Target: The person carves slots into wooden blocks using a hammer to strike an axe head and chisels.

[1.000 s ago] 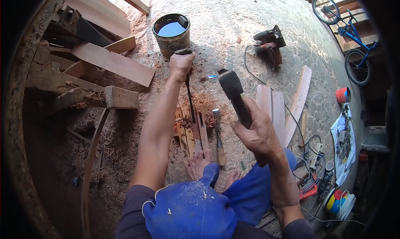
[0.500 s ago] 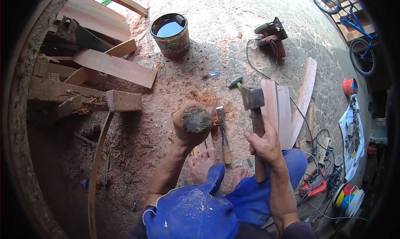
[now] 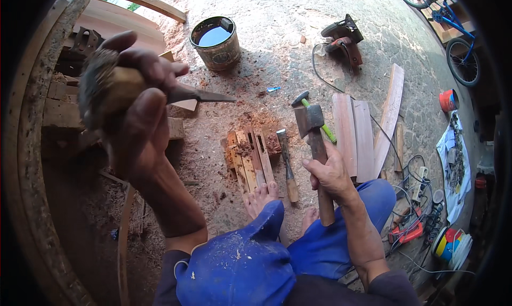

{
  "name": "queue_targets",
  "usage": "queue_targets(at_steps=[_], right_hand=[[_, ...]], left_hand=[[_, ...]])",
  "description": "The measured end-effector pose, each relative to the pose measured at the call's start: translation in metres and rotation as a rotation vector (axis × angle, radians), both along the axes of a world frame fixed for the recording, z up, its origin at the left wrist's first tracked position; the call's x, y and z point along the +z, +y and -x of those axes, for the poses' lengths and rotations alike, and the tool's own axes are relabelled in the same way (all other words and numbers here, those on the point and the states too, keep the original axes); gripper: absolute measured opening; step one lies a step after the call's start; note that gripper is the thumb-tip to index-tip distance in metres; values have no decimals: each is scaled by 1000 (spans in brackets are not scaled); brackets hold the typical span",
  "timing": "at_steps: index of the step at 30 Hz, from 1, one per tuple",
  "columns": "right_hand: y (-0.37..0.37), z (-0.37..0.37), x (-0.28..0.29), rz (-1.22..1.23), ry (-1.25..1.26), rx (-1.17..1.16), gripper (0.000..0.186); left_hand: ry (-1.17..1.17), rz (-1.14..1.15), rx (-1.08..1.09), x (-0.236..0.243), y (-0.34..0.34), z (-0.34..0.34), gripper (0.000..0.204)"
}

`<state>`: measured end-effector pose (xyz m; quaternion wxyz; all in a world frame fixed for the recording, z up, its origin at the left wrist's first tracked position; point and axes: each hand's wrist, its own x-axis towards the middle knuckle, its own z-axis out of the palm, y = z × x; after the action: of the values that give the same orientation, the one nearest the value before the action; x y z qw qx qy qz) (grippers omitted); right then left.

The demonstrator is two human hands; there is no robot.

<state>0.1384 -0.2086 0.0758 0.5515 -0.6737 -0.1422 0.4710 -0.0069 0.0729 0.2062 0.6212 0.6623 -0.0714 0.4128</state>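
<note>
Raised at the left, my left hand [image 3: 146, 111] is closed round a chisel [image 3: 205, 96]. Its frayed, round handle end is close to the camera and blurred, and the narrow steel blade points right, touching nothing. My right hand [image 3: 336, 172] grips the wooden handle of a hammer [image 3: 314, 119], its blocky metal head uppermost. On the ground between my arms lie narrow wooden pieces [image 3: 249, 156] side by side, with slots cut near their far ends and chips on them. My bare foot [image 3: 261, 196] presses on their near ends. Another chisel [image 3: 288, 170] lies just right of them.
A bucket of liquid [image 3: 216, 58] stands beyond the wooden pieces. A corded power saw [image 3: 344, 45] lies far right. Boards [image 3: 354, 135] and a green-handled hammer [image 3: 324, 131] lie near my right hand. Timber [image 3: 58, 117] rises at the left; cables [image 3: 416, 183] tangle at the right.
My left hand has lifted the chisel up and left, away from the wooden pieces, uncovering their slotted ends. My right hand and the hammer have shifted slightly left.
</note>
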Motion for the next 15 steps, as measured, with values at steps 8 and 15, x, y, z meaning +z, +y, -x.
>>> queue_targets(at_steps=[8, 15], right_hand=[[-12, 3, -2, 15, -108, 40, 52], [-15, 6, -6, 37, -87, 23, 54]], left_hand=[[253, -47, 453, -132, -44, -62, 47], [390, 297, 375, -156, -28, -59, 28]])
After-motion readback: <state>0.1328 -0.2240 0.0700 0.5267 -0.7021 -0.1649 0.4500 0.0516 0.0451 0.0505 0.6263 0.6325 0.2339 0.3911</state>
